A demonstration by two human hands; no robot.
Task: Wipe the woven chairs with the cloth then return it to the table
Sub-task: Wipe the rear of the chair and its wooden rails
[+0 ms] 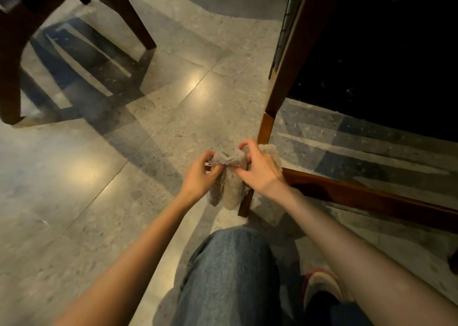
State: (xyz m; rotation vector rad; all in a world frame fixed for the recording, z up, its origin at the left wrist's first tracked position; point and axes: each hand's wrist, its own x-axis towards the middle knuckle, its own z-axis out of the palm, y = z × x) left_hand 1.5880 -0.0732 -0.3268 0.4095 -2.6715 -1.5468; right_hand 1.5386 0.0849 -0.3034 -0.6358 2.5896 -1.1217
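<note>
A crumpled beige cloth (229, 179) hangs bunched between both hands, low over the floor. My left hand (200, 174) pinches its left end with curled fingers. My right hand (257, 167) grips the right part, some cloth spilling behind the knuckles. Just behind the hands stands the brown wooden leg (269, 125) of a chair, and its low crossbar (366, 197) runs off to the right. The dark underside of that chair's seat (384, 43) fills the upper right, with woven edging (288, 21) along its rim.
Another dark wooden chair (22, 41) stands at upper left, its legs on the polished grey terrazzo floor (99, 177). My knee in blue jeans (230, 273) and a shoe (322, 286) sit at the bottom. No table is visible.
</note>
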